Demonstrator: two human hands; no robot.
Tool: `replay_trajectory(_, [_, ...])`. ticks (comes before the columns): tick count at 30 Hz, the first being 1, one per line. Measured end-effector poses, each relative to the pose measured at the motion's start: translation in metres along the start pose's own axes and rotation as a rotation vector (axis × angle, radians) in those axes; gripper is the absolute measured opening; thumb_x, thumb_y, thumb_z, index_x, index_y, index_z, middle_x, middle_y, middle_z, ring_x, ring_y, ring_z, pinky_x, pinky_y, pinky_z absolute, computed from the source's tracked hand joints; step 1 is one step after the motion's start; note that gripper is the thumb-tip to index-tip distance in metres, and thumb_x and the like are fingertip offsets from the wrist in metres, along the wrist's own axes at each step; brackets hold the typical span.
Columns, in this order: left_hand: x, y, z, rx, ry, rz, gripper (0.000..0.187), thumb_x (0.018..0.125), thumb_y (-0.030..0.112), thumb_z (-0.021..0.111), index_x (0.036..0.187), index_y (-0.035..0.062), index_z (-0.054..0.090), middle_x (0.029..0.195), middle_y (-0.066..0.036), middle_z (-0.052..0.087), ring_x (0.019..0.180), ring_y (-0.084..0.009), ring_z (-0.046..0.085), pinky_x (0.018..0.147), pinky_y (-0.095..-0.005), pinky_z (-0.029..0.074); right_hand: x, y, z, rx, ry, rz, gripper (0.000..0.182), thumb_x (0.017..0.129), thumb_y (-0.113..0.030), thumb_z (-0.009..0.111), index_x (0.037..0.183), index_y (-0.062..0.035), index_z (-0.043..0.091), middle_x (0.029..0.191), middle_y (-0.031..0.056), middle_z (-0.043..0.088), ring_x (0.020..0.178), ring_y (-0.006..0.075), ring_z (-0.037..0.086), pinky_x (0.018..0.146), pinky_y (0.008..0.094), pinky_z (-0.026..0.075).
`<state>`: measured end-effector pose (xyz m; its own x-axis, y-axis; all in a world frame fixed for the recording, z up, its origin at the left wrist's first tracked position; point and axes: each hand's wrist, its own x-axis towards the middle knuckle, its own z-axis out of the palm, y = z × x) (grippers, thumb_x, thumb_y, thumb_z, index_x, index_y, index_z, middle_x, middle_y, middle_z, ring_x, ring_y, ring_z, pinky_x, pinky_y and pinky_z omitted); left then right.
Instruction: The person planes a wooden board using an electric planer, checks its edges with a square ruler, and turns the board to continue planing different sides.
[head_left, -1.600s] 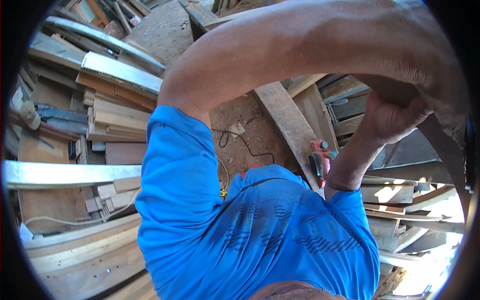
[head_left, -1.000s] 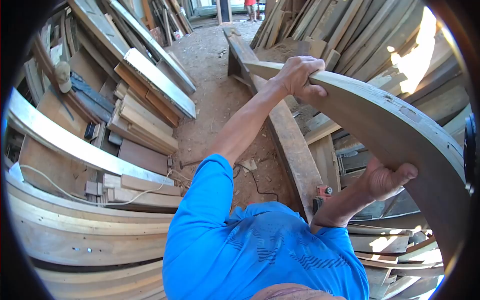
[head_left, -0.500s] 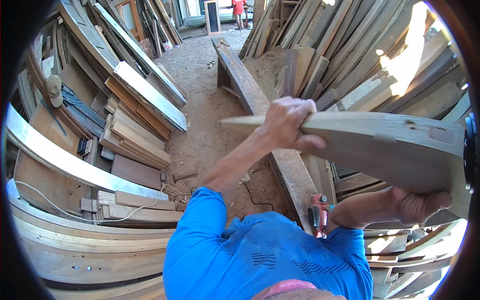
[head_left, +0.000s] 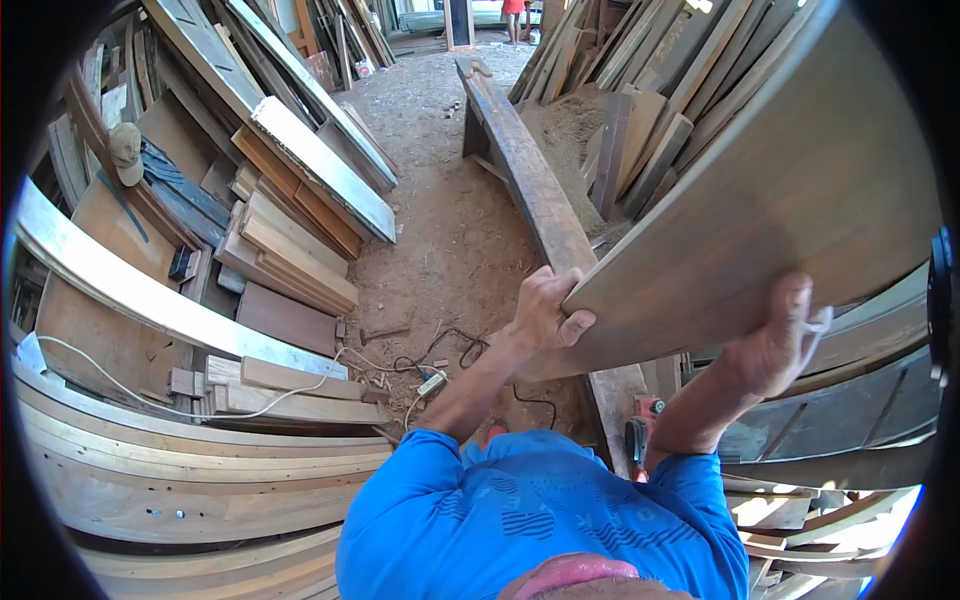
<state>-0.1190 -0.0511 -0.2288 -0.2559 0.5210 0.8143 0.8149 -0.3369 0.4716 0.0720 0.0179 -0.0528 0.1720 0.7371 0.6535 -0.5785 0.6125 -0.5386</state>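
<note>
A wide wooden board (head_left: 740,220) is held up in front of me, tilted, its broad face toward me and its far end reaching the upper right. My left hand (head_left: 548,312) is closed around the board's near left edge. Low on the right, my right hand (head_left: 770,350) grips the board's lower edge, one digit lying against the face and the other fingers partly hidden. Beneath the board runs a long narrow wooden bench (head_left: 535,185). A red and black power tool (head_left: 642,428) rests on the bench's near end, beside my right forearm.
Stacked planks (head_left: 290,250) line the left, with long curved boards (head_left: 200,490) nearer me. More timber (head_left: 655,150) leans at the right. A hammer (head_left: 385,334), a power strip (head_left: 431,385) and cables lie on the dirt floor. A person in red (head_left: 514,15) stands far back.
The board has turned from edge-up to showing its broad face, its far end swinging upward. My left hand has moved down slightly; my right hand has moved left and up.
</note>
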Motion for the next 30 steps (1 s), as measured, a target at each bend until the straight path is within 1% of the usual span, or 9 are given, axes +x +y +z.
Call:
replay_trajectory(4, [-0.026, -0.019, 0.007, -0.068, 0.013, -0.118, 0.07, 0.09, 0.079, 0.043, 0.085, 0.0104, 0.059, 0.067, -0.009, 0.058, 0.059, -0.0338, 0.055, 0.061, -0.0412, 0.039, -0.01, 0.018, 0.014, -0.005, -0.214, 0.146, 0.055, 0.081, -0.026, 0.085, 0.117, 0.0052, 0.058, 0.108, 0.0086, 0.06, 0.101, 0.0172, 0.055, 0.092, 0.0318, 0.045])
replay_trajectory(8, [-0.029, -0.039, 0.006, -0.03, 0.043, -0.169, 0.072, 0.089, 0.079, 0.043, 0.085, 0.0098, 0.059, 0.069, -0.011, 0.058, 0.06, -0.0345, 0.052, 0.061, -0.0415, 0.039, -0.003, 0.039, 0.021, -0.001, -0.377, 0.124, 0.048, 0.083, -0.032, 0.084, 0.108, 0.0049, 0.064, 0.097, 0.0055, 0.062, 0.086, 0.0149, 0.055, 0.082, 0.0291, 0.044])
replay_trajectory(14, [-0.019, -0.047, 0.002, -0.1, 0.091, -0.168, 0.074, 0.089, 0.08, 0.043, 0.086, 0.0079, 0.058, 0.07, -0.013, 0.056, 0.06, -0.0358, 0.049, 0.061, -0.0425, 0.039, -0.001, 0.055, 0.035, -0.071, -0.389, 0.126, 0.055, 0.089, -0.038, 0.077, 0.119, 0.0063, 0.061, 0.102, 0.0083, 0.063, 0.095, 0.0155, 0.054, 0.087, 0.0316, 0.042])
replay_trajectory(18, [-0.019, -0.062, 0.008, -0.126, 0.134, -0.189, 0.077, 0.089, 0.081, 0.041, 0.086, 0.0061, 0.057, 0.068, -0.015, 0.053, 0.061, -0.0361, 0.048, 0.061, -0.0443, 0.039, -0.013, 0.065, 0.029, -0.005, -0.429, 0.092, 0.064, 0.097, -0.046, 0.063, 0.131, 0.0077, 0.053, 0.105, 0.0104, 0.063, 0.1, 0.0156, 0.053, 0.089, 0.0314, 0.042])
replay_trajectory(21, [-0.023, -0.072, 0.017, -0.166, 0.144, -0.222, 0.079, 0.088, 0.083, 0.04, 0.085, 0.0052, 0.055, 0.067, -0.016, 0.051, 0.06, -0.0361, 0.048, 0.06, -0.0438, 0.039, -0.032, 0.082, 0.012, -0.088, -0.496, 0.13, 0.058, 0.099, -0.043, 0.061, 0.13, 0.0055, 0.053, 0.105, 0.0083, 0.063, 0.099, 0.0143, 0.054, 0.087, 0.0299, 0.043])
replay_trajectory(24, [-0.033, -0.08, 0.024, -0.233, 0.124, -0.248, 0.078, 0.089, 0.081, 0.042, 0.088, 0.0041, 0.055, 0.068, -0.014, 0.05, 0.061, -0.0306, 0.049, 0.061, -0.04, 0.04, -0.051, 0.091, -0.013, -0.248, -0.562, 0.324, 0.043, 0.1, -0.034, 0.063, 0.121, 0.0036, 0.056, 0.103, 0.005, 0.064, 0.095, 0.0142, 0.056, 0.083, 0.0314, 0.046])
replay_trajectory(25, [-0.035, -0.079, 0.027, -0.273, 0.129, -0.259, 0.077, 0.09, 0.079, 0.043, 0.09, 0.0036, 0.056, 0.07, -0.012, 0.051, 0.063, -0.0277, 0.049, 0.063, -0.0383, 0.041, -0.05, 0.098, -0.011, -0.324, -0.579, 0.095, 0.043, 0.1, -0.034, 0.063, 0.118, 0.0043, 0.057, 0.102, 0.0084, 0.063, 0.092, 0.0173, 0.058, 0.081, 0.0337, 0.047])
replay_trajectory(27, [-0.04, -0.074, 0.031, -0.37, 0.144, -0.292, 0.074, 0.093, 0.075, 0.046, 0.096, 0.0024, 0.057, 0.076, -0.009, 0.053, 0.069, -0.0218, 0.051, 0.065, -0.0348, 0.043, -0.047, 0.098, -0.012, -0.36, -0.575, -0.06, 0.043, 0.099, -0.034, 0.063, 0.117, 0.0048, 0.058, 0.102, 0.0126, 0.063, 0.09, 0.0208, 0.06, 0.081, 0.0353, 0.048])
replay_trajectory(30, [-0.104, -0.08, 0.034, -0.21, 0.097, -0.415, 0.065, 0.1, 0.063, 0.048, 0.11, -0.0002, 0.056, 0.091, -0.004, 0.054, 0.085, -0.0119, 0.052, 0.074, -0.0308, 0.046, -0.04, 0.092, -0.022, -0.313, -0.609, 0.086, 0.042, 0.098, -0.033, 0.064, 0.117, 0.0049, 0.058, 0.103, 0.0151, 0.062, 0.092, 0.024, 0.061, 0.082, 0.0372, 0.049])
